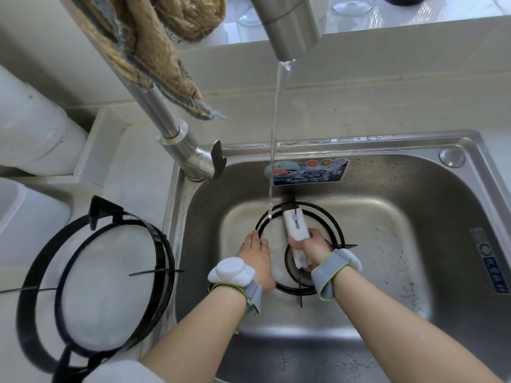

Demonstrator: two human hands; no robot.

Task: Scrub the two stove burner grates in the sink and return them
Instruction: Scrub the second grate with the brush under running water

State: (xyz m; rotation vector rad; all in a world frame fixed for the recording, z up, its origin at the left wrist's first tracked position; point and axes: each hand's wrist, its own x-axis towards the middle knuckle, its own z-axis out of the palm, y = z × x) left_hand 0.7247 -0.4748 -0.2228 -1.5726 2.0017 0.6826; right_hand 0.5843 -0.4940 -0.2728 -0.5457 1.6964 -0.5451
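Observation:
One black round burner grate (329, 217) lies flat on the bottom of the steel sink (409, 244), over the drain. My right hand (311, 246) grips a white-handled brush (294, 223) whose dark bristles sit on the grate's far rim. My left hand (255, 252) rests on the grate's left side with straight fingers. Water streams from the tap (290, 26) onto the grate's far left rim. The second black grate (91, 275) sits on the counter left of the sink.
The tap's steel pipe (154, 106) slants over the counter with a brown cloth (154, 51) draped on it. A white pipe (33, 128) and a white container (22, 214) stand at the far left. Clear glasses (351, 6) are on the ledge behind.

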